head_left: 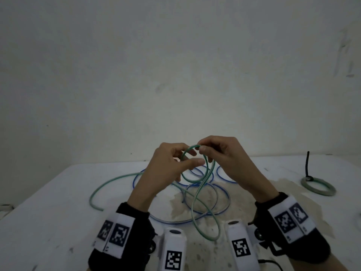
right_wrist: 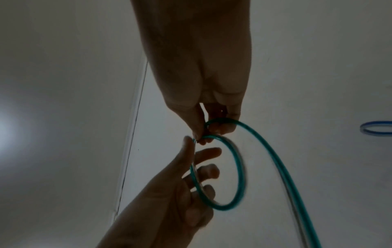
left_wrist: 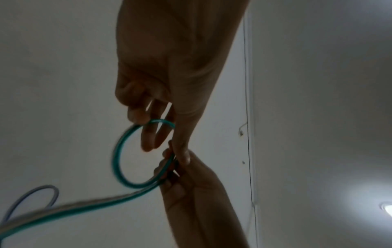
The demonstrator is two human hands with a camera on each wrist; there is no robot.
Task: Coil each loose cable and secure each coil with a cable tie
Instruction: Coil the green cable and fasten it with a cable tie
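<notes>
Both hands hold a green cable (head_left: pixel 193 181) in the air above the white table (head_left: pixel 58 192). My right hand (head_left: pixel 202 147) pinches the top of a small loop between thumb and fingertips. My left hand (head_left: pixel 192 157) has its fingers through that loop and its thumb against it. In the right wrist view the green cable (right_wrist: pixel 238 167) rings the left hand's fingers (right_wrist: pixel 208 171). In the left wrist view the green cable (left_wrist: pixel 116 159) curves from the left hand (left_wrist: pixel 161 134) to the right hand (left_wrist: pixel 176 167). The rest of the cable hangs down and trails left over the table.
A loose blue cable (head_left: pixel 227 194) lies in several loops on the table under the hands. At the right sits a grey-green coil (head_left: pixel 318 185) bound by a black cable tie (head_left: pixel 307 163) that sticks upward. A bare wall stands behind the table.
</notes>
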